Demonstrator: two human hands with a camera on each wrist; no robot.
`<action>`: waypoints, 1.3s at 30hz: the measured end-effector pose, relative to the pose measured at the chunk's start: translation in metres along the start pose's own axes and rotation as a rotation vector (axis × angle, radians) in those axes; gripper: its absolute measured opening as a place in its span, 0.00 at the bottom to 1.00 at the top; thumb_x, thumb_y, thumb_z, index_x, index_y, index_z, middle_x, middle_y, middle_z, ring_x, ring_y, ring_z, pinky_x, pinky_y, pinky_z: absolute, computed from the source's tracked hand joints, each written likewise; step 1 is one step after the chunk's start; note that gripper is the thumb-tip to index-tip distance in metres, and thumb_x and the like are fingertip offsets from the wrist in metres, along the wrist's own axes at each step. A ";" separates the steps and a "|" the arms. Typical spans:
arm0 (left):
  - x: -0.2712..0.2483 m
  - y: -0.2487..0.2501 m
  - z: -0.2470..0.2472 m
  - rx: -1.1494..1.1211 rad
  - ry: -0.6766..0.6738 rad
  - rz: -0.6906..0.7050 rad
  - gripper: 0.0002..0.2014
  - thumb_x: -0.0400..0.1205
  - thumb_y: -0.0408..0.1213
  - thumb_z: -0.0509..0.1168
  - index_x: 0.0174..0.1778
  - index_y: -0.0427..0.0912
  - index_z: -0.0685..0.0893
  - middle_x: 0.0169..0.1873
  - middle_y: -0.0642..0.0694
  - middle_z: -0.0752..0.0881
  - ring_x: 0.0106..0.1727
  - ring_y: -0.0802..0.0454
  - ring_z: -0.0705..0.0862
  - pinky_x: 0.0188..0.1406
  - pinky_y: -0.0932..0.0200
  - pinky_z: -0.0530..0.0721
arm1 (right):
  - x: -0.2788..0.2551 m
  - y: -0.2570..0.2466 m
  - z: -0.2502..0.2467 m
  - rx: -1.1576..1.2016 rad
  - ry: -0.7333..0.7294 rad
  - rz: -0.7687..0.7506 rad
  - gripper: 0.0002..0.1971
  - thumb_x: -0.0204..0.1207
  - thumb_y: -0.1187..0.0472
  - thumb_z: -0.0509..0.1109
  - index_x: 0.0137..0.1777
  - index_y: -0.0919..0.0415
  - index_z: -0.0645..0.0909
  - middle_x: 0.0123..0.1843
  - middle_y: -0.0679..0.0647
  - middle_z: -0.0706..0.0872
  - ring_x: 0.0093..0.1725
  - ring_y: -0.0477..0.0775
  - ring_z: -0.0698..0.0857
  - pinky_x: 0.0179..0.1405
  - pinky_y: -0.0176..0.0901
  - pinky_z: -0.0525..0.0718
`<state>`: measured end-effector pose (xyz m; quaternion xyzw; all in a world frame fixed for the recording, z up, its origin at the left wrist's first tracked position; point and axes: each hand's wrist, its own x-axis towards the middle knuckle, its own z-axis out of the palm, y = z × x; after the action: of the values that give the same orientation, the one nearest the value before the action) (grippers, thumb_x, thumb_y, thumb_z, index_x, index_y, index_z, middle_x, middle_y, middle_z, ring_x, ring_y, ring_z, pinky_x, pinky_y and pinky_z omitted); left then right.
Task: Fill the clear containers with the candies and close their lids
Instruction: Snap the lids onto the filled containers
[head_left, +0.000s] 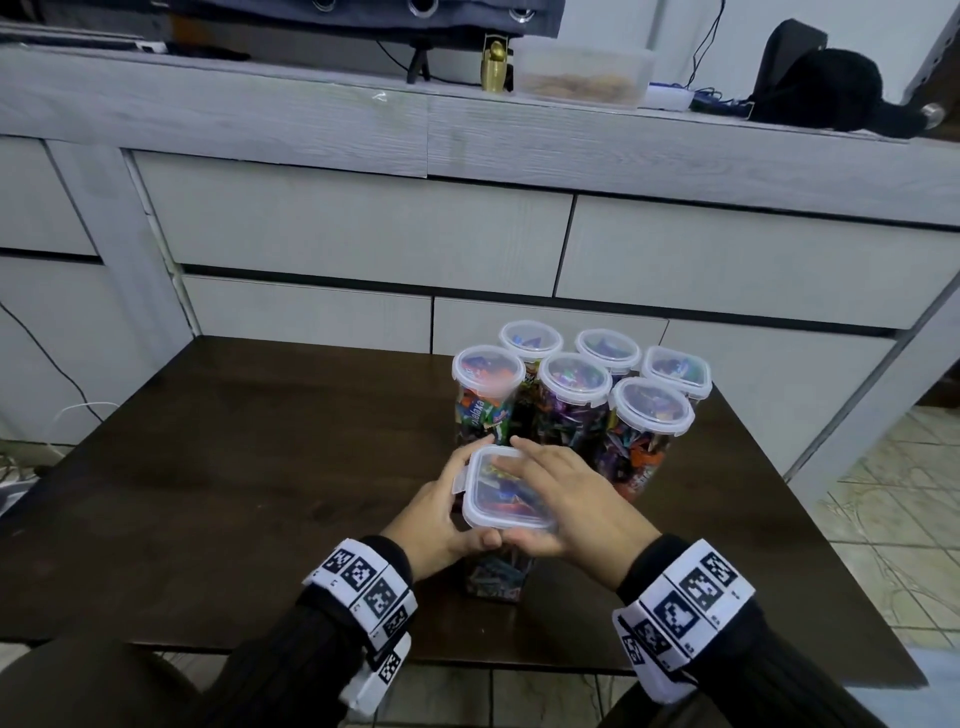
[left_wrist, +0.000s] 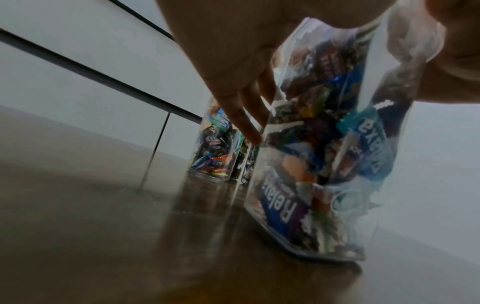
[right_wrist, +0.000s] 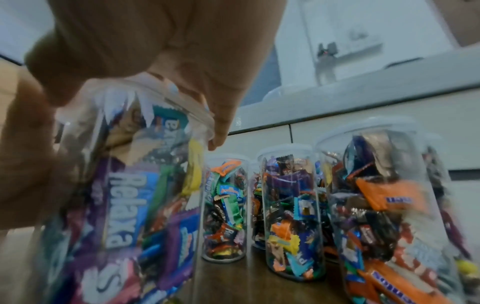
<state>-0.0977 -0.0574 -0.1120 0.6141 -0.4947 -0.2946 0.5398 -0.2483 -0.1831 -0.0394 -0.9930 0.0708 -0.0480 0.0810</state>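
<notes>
Dark brown wood-grain table (head_left: 218, 467). Clear square jar (head_left: 496, 577) at 6 o'clock, frosted whitish lid (head_left: 498, 512); wrapped candies (right_wrist: 124, 216) inside in purple, blue, teal, yellow, orange. Six more clear jars (head_left: 571, 415) from 12 to 2 o'clock, same pale lids, contents mixed orange, green, purple, blue, brown. Black ribbed sleeves (head_left: 291, 670); white wristbands (head_left: 363, 587) printed with black-and-white square codes. Pale grey wood-grain cabinet (head_left: 363, 234) at 12, dark gaps between drawers. Beige-green tiled floor (head_left: 883, 493) at 3 o'clock.

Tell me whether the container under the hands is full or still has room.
Full. The square container shows wrapped candies packed up to the lid, which both hands press on.
</notes>
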 end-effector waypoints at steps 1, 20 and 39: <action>0.000 0.000 0.001 -0.007 0.002 0.003 0.49 0.62 0.69 0.75 0.78 0.69 0.60 0.69 0.60 0.80 0.71 0.56 0.79 0.70 0.54 0.78 | 0.000 0.000 0.001 0.004 0.006 -0.007 0.37 0.73 0.38 0.67 0.80 0.50 0.62 0.83 0.53 0.58 0.78 0.51 0.62 0.77 0.40 0.56; -0.001 -0.018 0.017 0.227 0.124 -0.097 0.47 0.52 0.60 0.83 0.59 0.80 0.59 0.60 0.70 0.72 0.63 0.78 0.73 0.59 0.73 0.75 | -0.004 0.002 -0.002 0.401 0.047 0.194 0.53 0.60 0.27 0.71 0.80 0.52 0.55 0.76 0.45 0.65 0.74 0.44 0.65 0.74 0.39 0.65; -0.002 -0.012 0.021 0.369 0.068 -0.130 0.43 0.52 0.68 0.80 0.57 0.88 0.60 0.63 0.61 0.76 0.64 0.62 0.79 0.63 0.48 0.82 | 0.002 -0.013 -0.013 0.362 -0.035 0.199 0.36 0.68 0.34 0.71 0.72 0.49 0.65 0.81 0.48 0.61 0.83 0.52 0.53 0.80 0.52 0.60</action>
<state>-0.1140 -0.0641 -0.1294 0.7431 -0.4810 -0.2123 0.4140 -0.2464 -0.1729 -0.0242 -0.9510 0.1574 -0.0343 0.2638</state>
